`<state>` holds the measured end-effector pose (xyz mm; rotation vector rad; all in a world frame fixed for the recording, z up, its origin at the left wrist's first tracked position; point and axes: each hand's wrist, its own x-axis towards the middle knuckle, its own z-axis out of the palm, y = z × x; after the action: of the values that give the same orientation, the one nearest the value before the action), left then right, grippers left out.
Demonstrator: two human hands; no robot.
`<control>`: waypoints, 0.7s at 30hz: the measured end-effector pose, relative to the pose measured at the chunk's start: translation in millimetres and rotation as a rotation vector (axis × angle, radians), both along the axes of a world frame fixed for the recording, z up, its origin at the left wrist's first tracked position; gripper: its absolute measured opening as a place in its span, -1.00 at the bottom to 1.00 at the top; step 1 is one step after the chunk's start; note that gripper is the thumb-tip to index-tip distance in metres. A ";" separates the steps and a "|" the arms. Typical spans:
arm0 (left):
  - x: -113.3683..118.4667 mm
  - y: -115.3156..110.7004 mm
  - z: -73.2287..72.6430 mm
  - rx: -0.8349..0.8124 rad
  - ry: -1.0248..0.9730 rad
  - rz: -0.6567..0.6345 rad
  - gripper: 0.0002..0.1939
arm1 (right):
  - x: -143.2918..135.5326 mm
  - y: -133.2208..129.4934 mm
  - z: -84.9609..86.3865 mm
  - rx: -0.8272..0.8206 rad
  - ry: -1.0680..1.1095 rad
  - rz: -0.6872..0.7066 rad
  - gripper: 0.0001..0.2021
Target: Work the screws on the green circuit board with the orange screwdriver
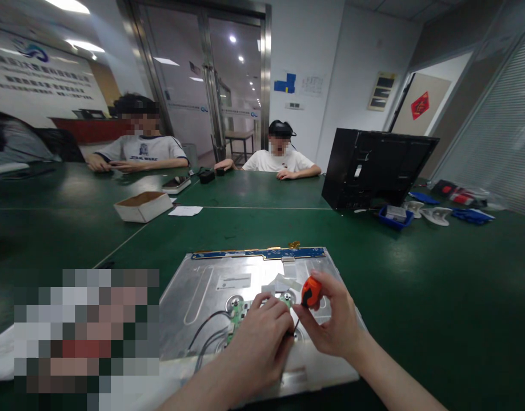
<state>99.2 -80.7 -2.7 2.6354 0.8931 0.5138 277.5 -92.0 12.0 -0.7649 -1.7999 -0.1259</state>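
A flat metal display panel (193,319) lies on the table before me, with a blue circuit strip (257,253) along its far edge. A small green circuit board (237,321) sits mid-panel, with black cables running off its left side. My right hand (341,322) grips the orange and black handle of a screwdriver (311,292), its thin shaft slanting down toward the board. Over the board rests my left hand (266,328), fingers curled near the shaft. It hides much of the board and the screwdriver's tip; whatever those fingers hold is out of sight.
Toward the back right stands a black monitor housing (373,168), with a blue tray (395,217) beside it. An open cardboard box (143,206) and a white paper (185,211) are at left. Two people sit across the green table (437,297). A blurred patch covers the lower left.
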 end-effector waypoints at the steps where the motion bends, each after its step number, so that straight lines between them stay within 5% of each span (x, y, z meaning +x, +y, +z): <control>1: 0.2 -0.6 1.2 0.003 0.001 0.003 -0.89 | 0.3 -0.5 0.7 -0.009 -0.004 0.013 -0.49; 21: 0.0 -0.1 5.0 -0.009 0.006 -0.016 -0.86 | -1.2 -1.7 3.1 -0.024 -0.010 0.045 -0.44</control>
<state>99.2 -80.8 2.3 2.6356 0.8732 0.4966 276.3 -93.7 15.1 -0.7411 -1.8296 -0.0790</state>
